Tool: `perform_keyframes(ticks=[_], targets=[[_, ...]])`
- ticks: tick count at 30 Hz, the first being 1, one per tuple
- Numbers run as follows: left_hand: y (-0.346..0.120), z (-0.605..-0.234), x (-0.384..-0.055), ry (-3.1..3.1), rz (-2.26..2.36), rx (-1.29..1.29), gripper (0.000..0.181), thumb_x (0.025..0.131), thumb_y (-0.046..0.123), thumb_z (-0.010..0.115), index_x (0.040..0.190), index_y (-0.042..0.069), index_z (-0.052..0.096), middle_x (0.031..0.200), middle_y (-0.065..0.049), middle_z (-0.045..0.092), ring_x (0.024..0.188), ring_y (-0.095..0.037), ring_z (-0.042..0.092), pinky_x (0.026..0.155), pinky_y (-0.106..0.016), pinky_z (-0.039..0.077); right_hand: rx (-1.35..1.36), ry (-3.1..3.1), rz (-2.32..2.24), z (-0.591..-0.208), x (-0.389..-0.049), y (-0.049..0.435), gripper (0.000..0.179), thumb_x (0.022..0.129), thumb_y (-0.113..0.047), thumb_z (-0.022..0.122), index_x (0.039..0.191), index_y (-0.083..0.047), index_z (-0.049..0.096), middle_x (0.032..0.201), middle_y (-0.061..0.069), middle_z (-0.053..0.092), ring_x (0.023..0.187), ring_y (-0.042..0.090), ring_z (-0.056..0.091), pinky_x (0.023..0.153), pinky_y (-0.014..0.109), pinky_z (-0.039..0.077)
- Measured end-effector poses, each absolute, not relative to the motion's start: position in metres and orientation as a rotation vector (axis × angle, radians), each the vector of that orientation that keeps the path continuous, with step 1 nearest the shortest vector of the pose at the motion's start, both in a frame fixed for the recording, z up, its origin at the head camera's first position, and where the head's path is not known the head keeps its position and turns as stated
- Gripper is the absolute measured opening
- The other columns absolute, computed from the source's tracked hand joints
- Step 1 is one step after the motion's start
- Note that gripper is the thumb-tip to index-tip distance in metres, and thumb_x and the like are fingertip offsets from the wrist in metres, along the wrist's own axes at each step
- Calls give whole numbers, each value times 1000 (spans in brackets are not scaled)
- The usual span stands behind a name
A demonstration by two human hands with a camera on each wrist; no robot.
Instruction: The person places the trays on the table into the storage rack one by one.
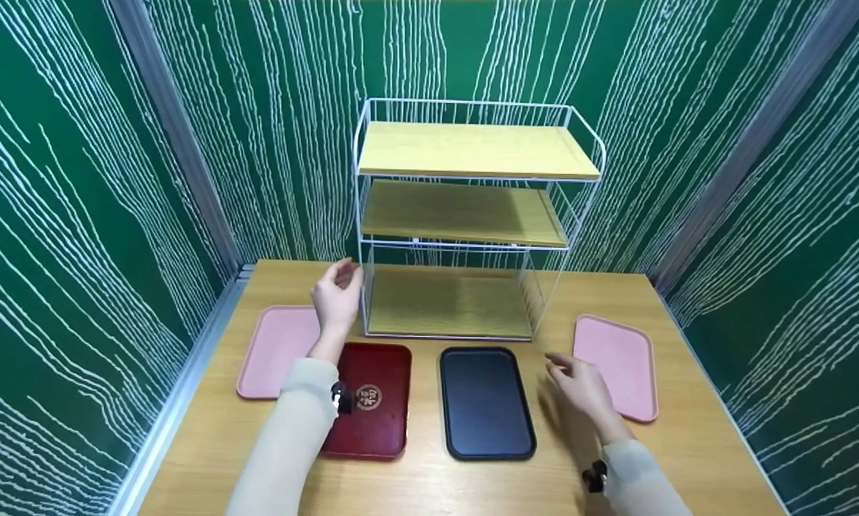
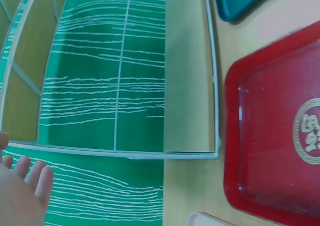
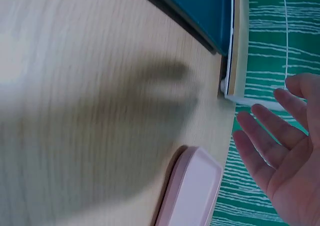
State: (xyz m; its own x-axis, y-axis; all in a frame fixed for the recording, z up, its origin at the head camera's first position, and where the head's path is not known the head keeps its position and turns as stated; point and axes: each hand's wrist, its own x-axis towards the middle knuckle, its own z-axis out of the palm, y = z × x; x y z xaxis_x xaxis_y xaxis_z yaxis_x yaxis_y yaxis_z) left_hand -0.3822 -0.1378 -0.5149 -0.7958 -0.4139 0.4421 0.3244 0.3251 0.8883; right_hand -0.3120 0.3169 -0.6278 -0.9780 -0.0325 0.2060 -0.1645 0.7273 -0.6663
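1. Red tray, black tray, left pink tray, right pink tray: four trays; one red, one black, two pink;
2. Round emblem: one, on the red tray;
3. Wire rack: one; upper board, middle board, bottom board: three boards in it;
4. Left hand, right hand: two hands; sleeves: two; dark wrist devices: two;
5. Worktop: one;
6. Back wall, left wall, right wall: three green walls; left post, right post: two metal corner posts
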Motion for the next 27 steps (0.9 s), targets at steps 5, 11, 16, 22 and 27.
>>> perform_keyframes(ticks=[5,11,16,22,27], targets=[[-132,-497,-391,-1922,-1600,77,38,97,7,78,133,-4,70,123,-23,75,109,-36,74,99,-42,62,166,-2732,1130,-634,-308,321,29,107,-14,66,131,0,74,126,20,75,109,39,75,100,56,58],[-126,-463,-403,-1929,-1553,58,47,101,12,76,145,1,64,140,-19,69,127,-31,68,109,-39,55,178,-2775,1149,-638,-305,327,31,107,-14,64,134,0,72,129,20,74,111,40,74,102,56,57],[-124,-439,-412,-1969,-1569,13,45,103,13,74,146,3,64,144,-15,67,133,-29,64,113,-35,52,180,-2786,1131,-638,-302,335,31,107,-12,63,133,0,72,129,21,74,113,41,73,104,57,56],[-123,-428,-419,-1942,-1674,24,39,103,9,72,142,2,68,138,-18,70,124,-27,70,104,-30,57,222,-2771,1140,-639,-301,340,31,106,-11,64,133,1,72,130,21,73,115,42,72,105,57,55],[-124,-428,-420,-1941,-1644,56,36,103,9,72,138,2,70,133,-18,73,119,-25,72,101,-28,59,213,-2790,1140,-643,-300,343,30,106,-10,64,133,1,72,131,21,73,115,41,72,106,56,55]])
